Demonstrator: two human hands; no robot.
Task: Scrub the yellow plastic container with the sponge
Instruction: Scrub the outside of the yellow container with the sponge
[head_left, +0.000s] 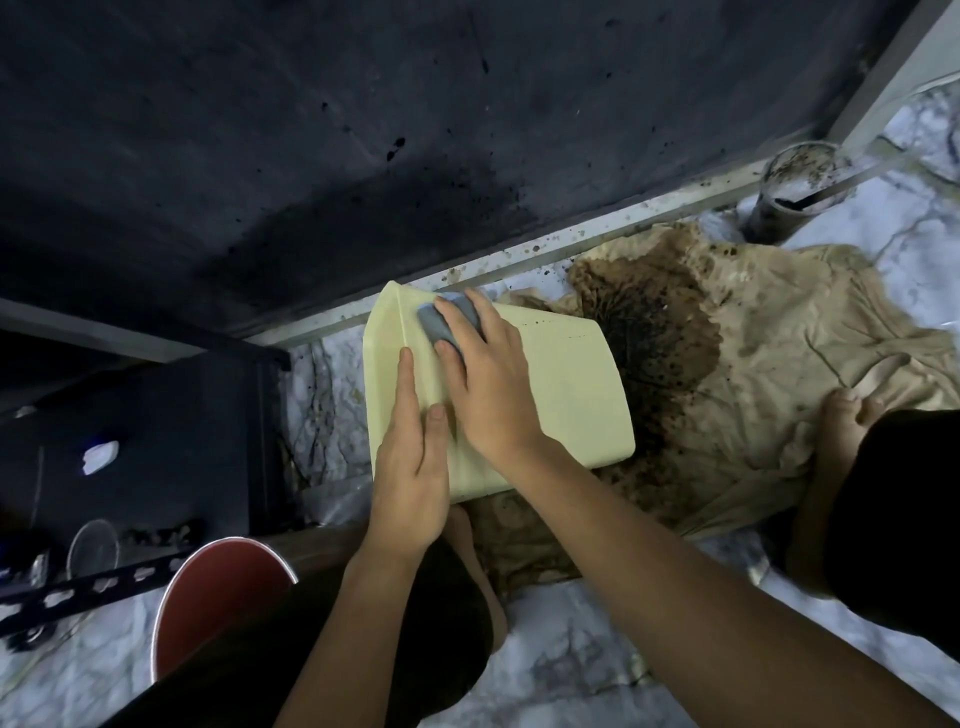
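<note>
A pale yellow plastic container (561, 384) lies tipped on its side at the centre of the head view, its opening facing right toward a soiled cloth. My right hand (488, 379) presses a grey-blue sponge (441, 322) onto the container's upper side near its base, with the fingers curled over the sponge. My left hand (413, 462) lies flat on the near left wall of the container with the fingers straight, steadying it. Most of the sponge is hidden under my right fingers.
A beige cloth (779, 364) with a dark wet stain of dirt spreads over the marble floor (571, 623) to the right. A red bucket (218, 587) stands lower left. A dirty clear jar (795, 192) sits at the back right. Dark panels and a black shelf fill the left.
</note>
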